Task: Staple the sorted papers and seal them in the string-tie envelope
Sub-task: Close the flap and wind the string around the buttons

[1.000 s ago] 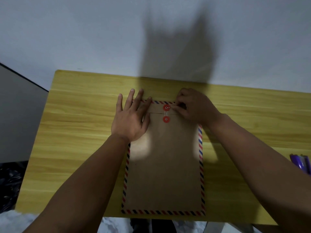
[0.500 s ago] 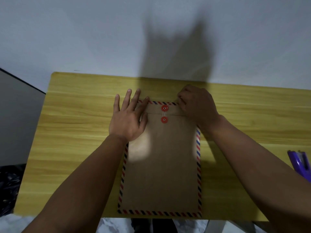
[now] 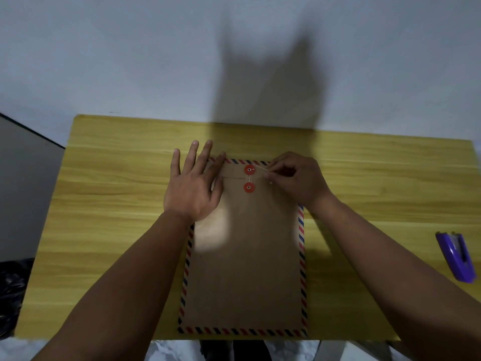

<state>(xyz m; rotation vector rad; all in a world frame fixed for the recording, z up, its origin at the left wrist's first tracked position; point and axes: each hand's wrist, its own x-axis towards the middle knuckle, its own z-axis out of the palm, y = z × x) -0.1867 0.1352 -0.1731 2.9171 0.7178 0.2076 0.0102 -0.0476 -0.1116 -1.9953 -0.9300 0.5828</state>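
Observation:
A brown string-tie envelope (image 3: pixel 247 269) with a red-and-blue striped border lies flat on the wooden table (image 3: pixel 117 204), its flap folded down at the far end. Two red button discs, the upper (image 3: pixel 249 169) on the flap and the lower (image 3: pixel 248 187) on the body, have white string wound between them. My left hand (image 3: pixel 194 187) presses flat on the envelope's upper left corner, fingers spread. My right hand (image 3: pixel 296 178) pinches the thin white string (image 3: pixel 261 170) just right of the upper disc. The papers are hidden from view.
A purple stapler (image 3: pixel 455 256) lies near the table's right edge. The table's far edge meets a grey wall (image 3: pixel 234 61). A dark bag (image 3: pixel 10 290) sits on the floor at the left, below the table's left edge.
My right hand has come back from the envelope's far right corner toward the discs, drawing the string out to the right of the upper disc. My left hand has stayed pressed flat.

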